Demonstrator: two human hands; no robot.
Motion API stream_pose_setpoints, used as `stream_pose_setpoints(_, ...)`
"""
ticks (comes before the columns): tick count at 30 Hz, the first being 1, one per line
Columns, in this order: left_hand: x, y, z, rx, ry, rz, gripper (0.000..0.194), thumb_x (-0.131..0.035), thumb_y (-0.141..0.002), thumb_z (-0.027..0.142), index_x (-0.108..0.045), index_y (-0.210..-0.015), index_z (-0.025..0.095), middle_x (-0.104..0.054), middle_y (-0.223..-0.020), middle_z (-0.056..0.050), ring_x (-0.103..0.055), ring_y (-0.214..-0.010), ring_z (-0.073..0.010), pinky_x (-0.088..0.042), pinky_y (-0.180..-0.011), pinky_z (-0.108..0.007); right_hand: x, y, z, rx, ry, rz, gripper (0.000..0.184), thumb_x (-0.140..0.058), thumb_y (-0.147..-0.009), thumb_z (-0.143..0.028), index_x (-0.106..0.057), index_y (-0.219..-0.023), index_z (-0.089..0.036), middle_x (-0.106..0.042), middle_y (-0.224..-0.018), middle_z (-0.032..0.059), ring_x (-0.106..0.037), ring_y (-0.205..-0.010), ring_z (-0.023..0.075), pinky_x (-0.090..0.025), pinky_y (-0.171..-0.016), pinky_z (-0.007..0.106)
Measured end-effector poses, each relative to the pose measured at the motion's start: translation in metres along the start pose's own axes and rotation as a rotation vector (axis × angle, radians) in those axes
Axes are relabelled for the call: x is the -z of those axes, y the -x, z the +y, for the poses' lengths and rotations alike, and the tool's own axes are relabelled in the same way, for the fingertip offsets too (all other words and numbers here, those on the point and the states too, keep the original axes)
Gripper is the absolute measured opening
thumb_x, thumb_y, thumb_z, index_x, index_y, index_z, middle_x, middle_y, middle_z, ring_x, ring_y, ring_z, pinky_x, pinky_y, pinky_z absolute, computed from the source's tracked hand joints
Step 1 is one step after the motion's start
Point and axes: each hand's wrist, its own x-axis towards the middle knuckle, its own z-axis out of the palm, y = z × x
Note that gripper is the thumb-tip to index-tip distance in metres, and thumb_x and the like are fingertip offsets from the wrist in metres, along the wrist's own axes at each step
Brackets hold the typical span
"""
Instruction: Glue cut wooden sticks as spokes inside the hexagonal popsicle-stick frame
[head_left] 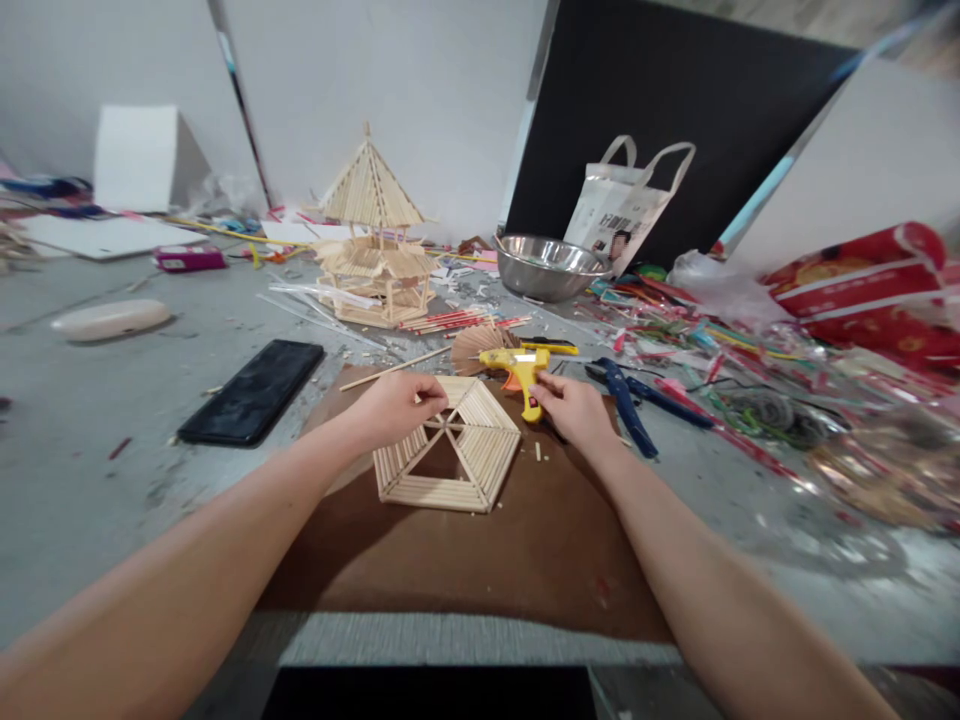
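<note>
A hexagonal frame of pale wooden sticks lies on a brown sheet; its spokes meet in the middle, and some sections are filled with stick rows while others stay open. Over its upper left part is my left hand, thumb and fingers pinched together; whatever they hold is too small or hidden to name. My right hand has its fingers on the handle of a yellow hot glue gun, just right of the frame. The gun's nozzle points left, toward a brown pleated paper disc.
A stick-built pagoda model stands behind. A black phone lies left, blue-handled pliers right. Farther back are a yellow utility knife, a metal bowl and a white bag. Craft scraps clutter the right.
</note>
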Motion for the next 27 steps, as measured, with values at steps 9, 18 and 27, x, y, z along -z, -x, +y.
stream_pose_setpoints(9, 0.0, -0.001, 0.0, -0.011, -0.078, 0.076, 0.025, -0.04, -0.073, 0.029, -0.06, -0.076, 0.015, -0.062, -0.072, -0.002, -0.052, -0.064, -0.0124, -0.035, -0.059, -0.022, 0.064, 0.002, -0.006, -0.105, 0.959, 0.147, 0.026, -0.043, -0.07, -0.036, -0.062, -0.08, -0.022, -0.064, -0.082, 0.0056, -0.056, -0.077, 0.021, -0.038, -0.062, 0.029)
stream_pose_setpoints(18, -0.003, -0.001, -0.003, -0.014, -0.117, 0.102, 0.025, -0.04, -0.073, 0.029, -0.061, -0.074, 0.015, -0.063, -0.071, -0.002, -0.052, -0.063, -0.0127, -0.035, -0.057, -0.022, 0.058, 0.006, -0.009, -0.301, 1.111, -0.329, 0.018, -0.049, -0.06, -0.031, -0.062, -0.065, -0.02, -0.063, -0.076, 0.0075, -0.057, -0.066, 0.019, -0.035, -0.051, 0.025)
stream_pose_setpoints(27, -0.004, -0.001, -0.005, -0.019, -0.064, 0.16, 0.023, -0.041, -0.072, 0.028, -0.061, -0.075, 0.017, -0.063, -0.071, 0.0, -0.053, -0.064, -0.0126, -0.035, -0.056, -0.021, 0.067, 0.016, -0.029, 0.08, 0.838, 0.65, 0.018, -0.046, -0.067, -0.032, -0.055, -0.073, -0.018, -0.058, -0.068, 0.0051, -0.055, -0.064, 0.0192, -0.041, -0.06, 0.032)
